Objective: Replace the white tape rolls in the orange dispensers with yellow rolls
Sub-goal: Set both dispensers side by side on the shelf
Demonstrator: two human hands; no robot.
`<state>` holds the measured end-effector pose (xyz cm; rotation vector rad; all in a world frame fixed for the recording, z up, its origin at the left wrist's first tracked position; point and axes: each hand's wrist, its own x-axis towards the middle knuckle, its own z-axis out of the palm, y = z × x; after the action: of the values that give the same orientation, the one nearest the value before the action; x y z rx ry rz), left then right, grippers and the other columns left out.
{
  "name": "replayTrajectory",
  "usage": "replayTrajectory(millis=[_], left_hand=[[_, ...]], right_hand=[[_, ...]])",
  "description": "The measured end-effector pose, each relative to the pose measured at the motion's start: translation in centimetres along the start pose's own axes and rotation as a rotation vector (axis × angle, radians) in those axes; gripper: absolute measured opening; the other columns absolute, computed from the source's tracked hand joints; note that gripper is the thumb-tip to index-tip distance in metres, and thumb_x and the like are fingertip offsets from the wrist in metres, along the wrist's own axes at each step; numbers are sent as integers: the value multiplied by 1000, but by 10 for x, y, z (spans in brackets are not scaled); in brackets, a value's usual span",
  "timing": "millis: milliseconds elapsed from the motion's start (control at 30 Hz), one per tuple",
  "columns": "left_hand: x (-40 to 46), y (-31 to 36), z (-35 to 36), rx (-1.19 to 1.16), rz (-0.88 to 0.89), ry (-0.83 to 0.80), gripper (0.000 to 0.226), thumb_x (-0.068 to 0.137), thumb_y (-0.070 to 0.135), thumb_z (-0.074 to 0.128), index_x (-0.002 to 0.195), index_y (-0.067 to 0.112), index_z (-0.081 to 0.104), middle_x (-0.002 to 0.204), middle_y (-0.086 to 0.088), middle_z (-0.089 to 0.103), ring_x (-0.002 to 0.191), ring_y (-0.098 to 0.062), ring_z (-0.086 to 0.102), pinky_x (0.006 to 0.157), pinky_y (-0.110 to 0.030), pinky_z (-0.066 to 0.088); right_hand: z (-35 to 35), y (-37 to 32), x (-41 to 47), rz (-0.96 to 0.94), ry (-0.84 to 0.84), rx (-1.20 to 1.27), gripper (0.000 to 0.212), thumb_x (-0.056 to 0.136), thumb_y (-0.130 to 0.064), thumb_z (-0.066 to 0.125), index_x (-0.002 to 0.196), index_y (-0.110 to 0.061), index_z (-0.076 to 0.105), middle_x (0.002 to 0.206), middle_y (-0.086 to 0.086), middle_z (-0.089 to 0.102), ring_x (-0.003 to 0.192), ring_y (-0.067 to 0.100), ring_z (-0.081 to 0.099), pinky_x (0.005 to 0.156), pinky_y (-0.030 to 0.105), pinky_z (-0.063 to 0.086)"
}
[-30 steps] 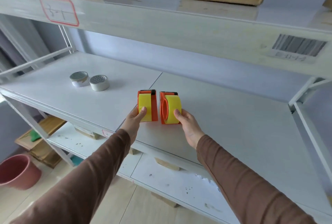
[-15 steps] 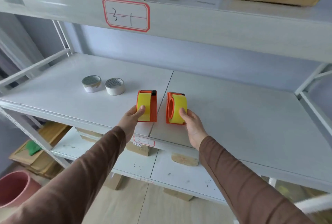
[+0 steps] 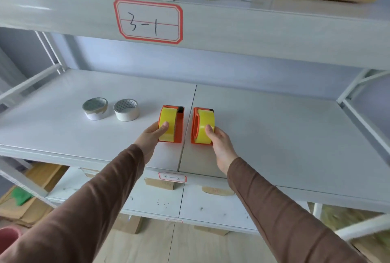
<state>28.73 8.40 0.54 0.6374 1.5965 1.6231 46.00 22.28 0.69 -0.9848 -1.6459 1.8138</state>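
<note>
Orange dispensers (image 3: pixel 179 124), yellow rolls (image 3: pixel 166 124) fitted, upright on middle shelf (image 3: pixel 274 132) | left hand (image 3: pixel 150 136), right hand (image 3: pixel 219 140): thumbs pressed on rolls, other fingers hidden | likely light, rigid plastic; tape face slick, best gripped by side plates | white rolls (image 3: pixel 126 109) set aside at left.

There is one view only, from the camera on my head, wide-angled, looking forward and a little down into a white shelf unit (image 3: pixel 274 136). It sits close: my two brown sleeves run in from the bottom corners, my left hand (image 3: pixel 150 138) and right hand (image 3: pixel 221 144) meeting near the middle. The label (image 3: pixel 148 21) on the upper shelf edge stands above them, and floor shows along the bottom.
</note>
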Motion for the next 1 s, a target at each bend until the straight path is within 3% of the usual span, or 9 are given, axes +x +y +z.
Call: replayTrajectory(millis=[133,200,333,500,700,767,833,900,1000], left_hand=[[11,3,-14,-17,-15,-43,22,103,33,50,112,25,69,99,12,79,100,-13,67,106,-35,41],[17,5,-22,-24,-20,-68,22,103,33,51,111,25,70,98,13,80,102,-13,67,110,-37,39],[27,7,-31,-25,-48,-110,22,102,36,52,111,26,70,108,6,77,111,-19,65,118,-42,33],[39,8,-23,-51,-56,-147,26,101,37,54,117,23,70,122,-5,73,114,-21,64,119,-46,33],[49,1,-17,-70,-50,-127,40,94,47,61,121,18,71,124,-6,75,124,-28,64,117,-46,37],[50,0,-18,-87,-78,-122,57,84,59,67,124,20,70,128,-3,72,128,-24,60,119,-46,32],[55,-1,-20,-103,-111,-125,90,63,76,73,134,22,63,140,-2,65,137,-24,51,122,-49,26],[63,-6,-23,-108,-133,-120,116,45,83,77,141,21,57,148,-4,57,143,-28,44,122,-51,25],[67,-7,-27,-101,-145,-127,116,43,80,80,141,20,57,149,-7,56,143,-30,44,122,-50,26]], right_hand=[[19,0,2,3,80,-19,57,98,-46,57,119,6,60,130,12,67,120,19,59,100,31,40],[30,-2,4,17,125,-26,49,99,-45,57,115,2,64,121,3,69,117,15,59,99,30,40],[42,-8,8,16,166,-16,35,101,-41,55,114,-11,67,113,-3,66,114,12,56,98,28,37],[47,-11,17,14,219,-48,51,101,-43,53,116,5,62,118,12,68,109,14,54,90,27,39],[44,-15,28,55,177,-38,54,103,-46,48,137,-4,54,126,-2,53,123,11,45,101,28,30],[44,-12,30,69,162,-39,56,102,-47,48,139,-5,53,139,2,55,134,17,46,102,29,30],[46,-13,29,96,136,-37,57,101,-49,50,142,-10,51,151,4,50,142,21,42,103,31,29],[46,-15,28,120,120,-11,48,100,-48,53,133,-14,57,151,3,50,135,19,45,102,31,29],[47,-20,25,142,110,51,39,99,-44,56,129,-19,59,148,1,52,119,11,42,101,30,28]])
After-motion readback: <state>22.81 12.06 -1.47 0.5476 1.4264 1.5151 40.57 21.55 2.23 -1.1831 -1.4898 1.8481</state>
